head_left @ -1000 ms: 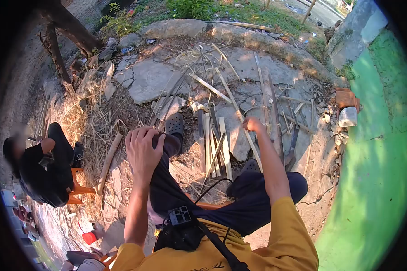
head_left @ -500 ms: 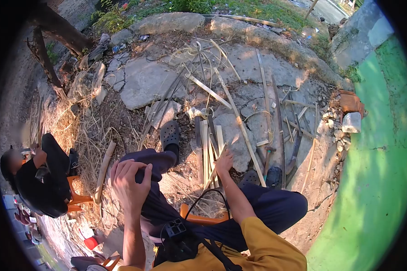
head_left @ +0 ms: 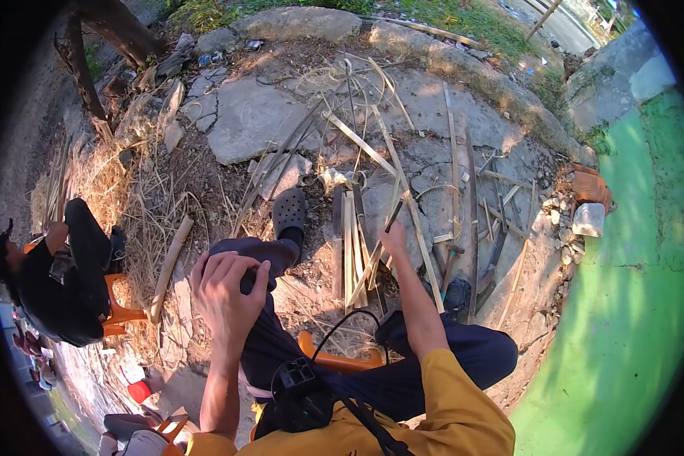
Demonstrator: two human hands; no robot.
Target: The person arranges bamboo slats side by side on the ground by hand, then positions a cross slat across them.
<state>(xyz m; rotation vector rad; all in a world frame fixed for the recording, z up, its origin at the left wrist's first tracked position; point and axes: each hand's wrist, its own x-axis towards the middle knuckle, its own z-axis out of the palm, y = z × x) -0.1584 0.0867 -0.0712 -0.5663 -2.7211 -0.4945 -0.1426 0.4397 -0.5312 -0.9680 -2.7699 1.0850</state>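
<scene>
My right hand (head_left: 393, 239) is closed around a dark narrow strip (head_left: 394, 214), which sticks out beyond my fingers. Whether it is wood, bamboo or a tool I cannot tell. Just left of that hand lies a bundle of pale split strips (head_left: 349, 251), with darker strips (head_left: 337, 239) beside them. A long pale strip (head_left: 406, 194) slants across the ground past my right hand. My left hand (head_left: 232, 292) rests over my bent left knee, its fingers loosely spread and holding nothing.
A hammer-like tool (head_left: 450, 262) lies near my right shoe (head_left: 456, 295). Long strips (head_left: 471, 220) cover the broken concrete on the right. At left, a person (head_left: 57, 281) sits on an orange chair (head_left: 121, 308) near a log (head_left: 172, 266). A green surface (head_left: 615, 327) borders the right.
My right hand has moved up and slightly right from the pale strips and now grips a dark strip. My left hand stays on the knee. The view has shifted slightly.
</scene>
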